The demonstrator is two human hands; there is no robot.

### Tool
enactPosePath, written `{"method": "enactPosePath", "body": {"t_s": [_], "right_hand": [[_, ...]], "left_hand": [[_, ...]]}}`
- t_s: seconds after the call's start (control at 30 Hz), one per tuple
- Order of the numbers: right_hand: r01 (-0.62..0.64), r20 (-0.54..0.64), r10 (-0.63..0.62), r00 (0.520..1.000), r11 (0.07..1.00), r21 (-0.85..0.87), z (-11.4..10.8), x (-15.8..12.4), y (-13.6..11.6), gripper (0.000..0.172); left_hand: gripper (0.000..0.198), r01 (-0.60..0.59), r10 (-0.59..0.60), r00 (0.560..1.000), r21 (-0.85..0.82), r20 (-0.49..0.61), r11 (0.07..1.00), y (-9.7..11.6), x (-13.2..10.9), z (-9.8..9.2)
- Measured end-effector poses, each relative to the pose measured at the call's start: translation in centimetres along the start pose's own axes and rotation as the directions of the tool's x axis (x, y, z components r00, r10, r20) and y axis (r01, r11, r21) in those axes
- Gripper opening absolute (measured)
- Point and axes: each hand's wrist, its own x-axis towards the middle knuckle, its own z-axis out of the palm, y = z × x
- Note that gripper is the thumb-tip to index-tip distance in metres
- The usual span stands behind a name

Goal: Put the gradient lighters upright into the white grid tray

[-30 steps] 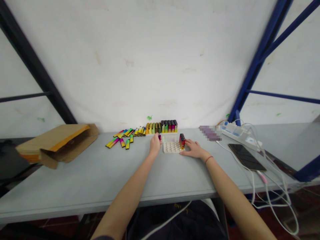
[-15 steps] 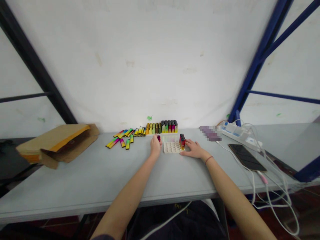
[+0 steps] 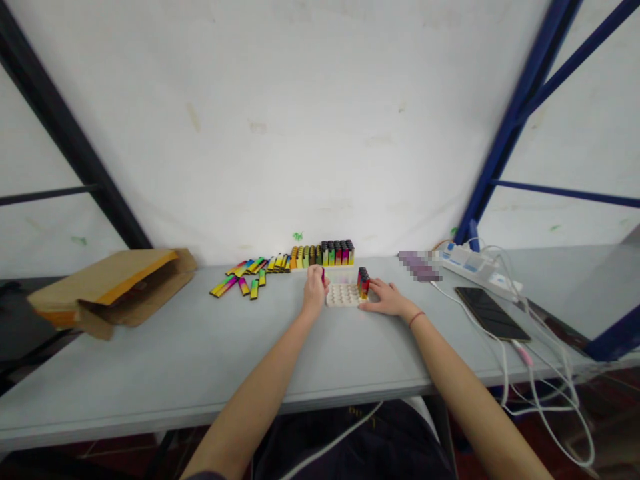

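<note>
My left hand (image 3: 315,292) is closed around a slim lighter (image 3: 323,274) with a dark red top, just left of a white dimpled tray (image 3: 341,295). A small group of dark-topped lighters (image 3: 363,282) stands upright on the tray's right part. My right hand (image 3: 387,299) lies flat on the grey table (image 3: 150,360), fingers apart, its fingertips at the tray's right edge. A long row of upright lighters (image 3: 323,254) stands behind the tray. Rainbow-coloured flat sticks (image 3: 245,281) lie scattered to the left of that row.
A transparent plastic box (image 3: 340,276) stands behind the tray. A torn cardboard envelope (image 3: 115,288) lies at the table's left. To the right are a pixelated purple object (image 3: 419,266), a power strip (image 3: 475,269), a phone (image 3: 491,313) and white cables. Blue metal posts (image 3: 500,147) rise behind.
My left hand has moved slightly right with the lighter, closer to the tray. My right hand and the objects on the table stay in place.
</note>
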Motion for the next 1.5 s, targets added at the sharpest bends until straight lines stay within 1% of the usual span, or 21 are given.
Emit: {"method": "enactPosePath", "body": {"t_s": [0.07,0.1,0.13,0.2,0.27,0.37,0.43,0.6,0.7,0.8,0.87,0.97,1.1,1.17,1.3,1.37,1.4,1.43,1.47,1.5], "right_hand": [[-0.002,-0.004,0.002,1.0,1.0,0.001,0.0,0.0,-0.1,0.084],[-0.002,-0.003,0.002,1.0,1.0,0.001,-0.1,-0.1,-0.1,0.083],[0.0,-0.002,0.0,1.0,1.0,0.001,-0.1,-0.1,-0.2,0.082],[0.01,-0.003,-0.01,1.0,1.0,-0.002,-0.2,-0.1,-0.2,0.08],[0.023,-0.005,-0.023,1.0,1.0,-0.009,-0.2,-0.2,-0.3,0.078],[0.032,-0.007,-0.033,0.999,0.999,-0.016,-0.2,-0.2,-0.3,0.076],[0.032,-0.006,-0.032,0.999,0.999,-0.015,-0.2,-0.2,-0.3,0.076],[0.021,0.001,-0.021,1.0,1.0,-0.016,-0.2,-0.2,-0.3,0.077],[0.021,0.008,-0.021,1.0,0.999,-0.024,-0.2,-0.2,-0.3,0.074],[0.007,0.008,-0.007,1.0,1.0,-0.031,-0.2,-0.2,-0.3,0.073],[0.0,0.009,0.0,1.0,1.0,-0.029,-0.2,-0.2,-0.3,0.073],[-0.007,0.014,0.008,1.0,1.0,-0.022,-0.2,-0.2,-0.4,0.076],[-0.014,0.016,0.014,1.0,1.0,-0.019,-0.2,-0.2,-0.4,0.081],[-0.01,0.017,0.011,1.0,1.0,-0.022,-0.2,-0.2,-0.4,0.082],[0.014,0.019,-0.014,1.0,1.0,-0.028,-0.3,-0.2,-0.3,0.081],[0.025,0.009,-0.025,1.0,0.999,-0.026,-0.3,-0.2,-0.3,0.079],[0.025,0.004,-0.025,1.0,0.999,-0.022,-0.3,-0.2,-0.3,0.08],[0.02,0.002,-0.02,1.0,1.0,-0.018,-0.3,-0.2,-0.3,0.081],[0.012,0.002,-0.011,1.0,1.0,-0.013,-0.3,-0.2,-0.3,0.083],[0.002,0.005,-0.002,1.0,1.0,-0.01,-0.3,-0.2,-0.2,0.085]], "left_hand": [[0.019,-0.099,0.098,0.994,0.022,0.054,0.995,0.3,-0.7,0.5],[0.019,-0.168,0.163,0.982,0.05,0.094,0.984,0.4,-1.0,0.8],[0.02,-0.245,0.232,0.963,0.088,0.139,0.966,0.5,-1.3,1.1],[0.021,-0.396,0.359,0.908,0.164,0.216,0.904,0.5,-1.8,1.7],[0.021,-0.483,0.419,0.861,0.208,0.288,0.85,0.4,-2.1,2.2],[0.024,-0.498,0.395,0.835,0.219,0.384,0.839,-0.1,-2.3,2.7],[0.025,-0.5,0.382,0.827,0.23,0.413,0.835,-0.5,-2.3,2.9],[0.024,-0.52,0.383,0.821,0.279,0.423,0.807,-1.0,-2.2,3.1],[0.025,-0.55,0.391,0.807,0.325,0.442,0.769,-1.1,-2.3,3.3],[0.028,-0.566,0.399,0.808,0.385,0.433,0.729,-1.1,-2.6,3.6],[0.024,-0.599,0.411,0.79,0.428,0.456,0.677,-0.9,-2.7,3.7],[0.023,-0.66,0.435,0.746,0.474,0.503,0.584,-0.4,-2.9,3.6],[0.028,-0.694,0.46,0.719,0.515,0.52,0.503,0.3,-2.9,3.0],[0.03,-0.703,0.459,0.711,0.518,0.532,0.488,0.4,-2.8,2.6],[0.035,-0.721,0.434,0.687,0.477,0.582,0.503,0.3,-2.5,1.9],[0.038,-0.715,0.414,0.693,0.487,0.591,0.502,0.4,-2.1,1.5],[0.039,-0.696,0.397,0.714,0.524,0.577,0.491,0.6,-1.9,1.2],[0.039,-0.658,0.376,0.752,0.587,0.541,0.472,0.8,-1.6,0.7],[0.038,-0.595,0.351,0.803,0.669,0.481,0.445,1.1,-1.2,0.0],[0.036,-0.496,0.33,0.863,0.764,0.382,0.413,1.5,-0.7,-1.0]]}}
